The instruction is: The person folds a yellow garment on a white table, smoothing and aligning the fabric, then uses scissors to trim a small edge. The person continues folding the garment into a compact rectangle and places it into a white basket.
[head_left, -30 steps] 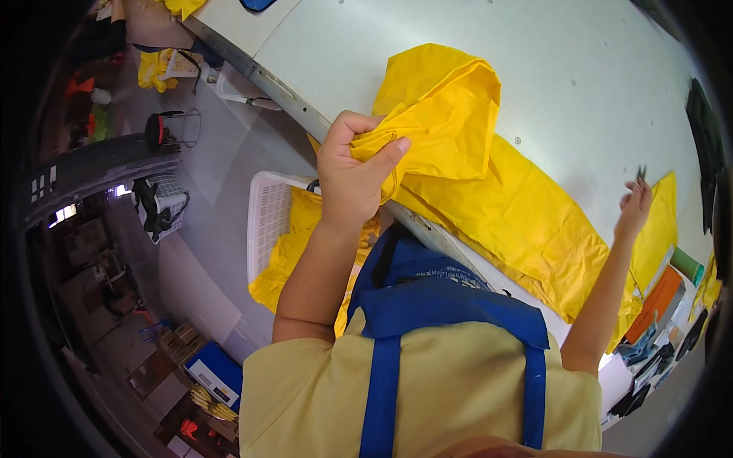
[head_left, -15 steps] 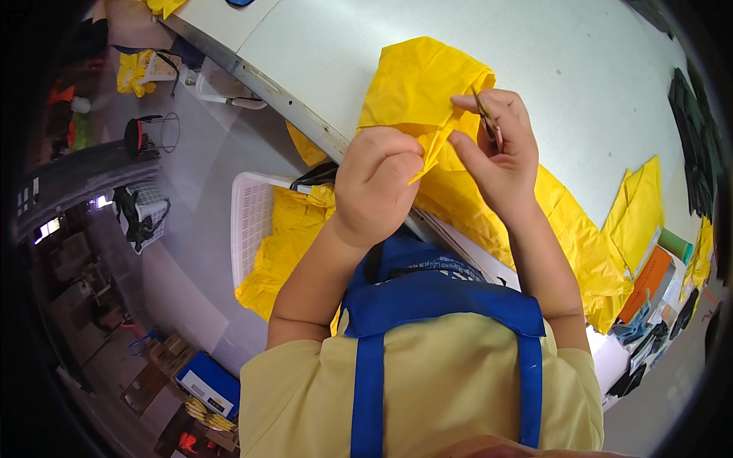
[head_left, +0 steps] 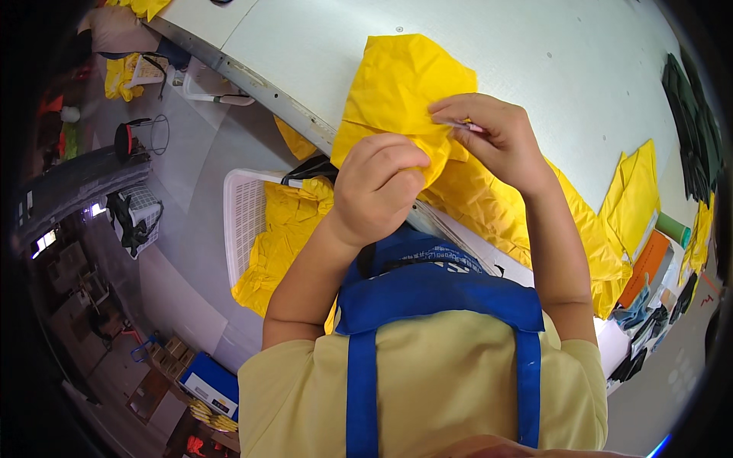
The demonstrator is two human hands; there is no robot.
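Observation:
A yellow fabric piece (head_left: 408, 80) is bunched up in front of me over the table's edge, its long crumpled part running off to the right under my right forearm. Pinched in my left hand (head_left: 382, 183), fingers curled inward, is a fold of this fabric. My right hand (head_left: 496, 141) is closed around a small pair of thread snips (head_left: 467, 126), mostly covered by the fingers. Its fingertips touch the fabric just right of my left hand. Whether the snips' blades are on a thread is too small to tell.
A pale worktable (head_left: 534, 61) with a metal edge stretches ahead. To my left stands a white plastic basket (head_left: 243, 221) heaped with yellow fabric. Dark green fabric (head_left: 691, 130), an orange box (head_left: 644, 267) and a green roll (head_left: 673, 229) lie right. A stool (head_left: 126, 142) stands farther left.
My right hand has turned over and shifted left, and the snips' blades no longer point up. The fabric's raised part has folded flatter and moved slightly left; my left hand keeps its pinch.

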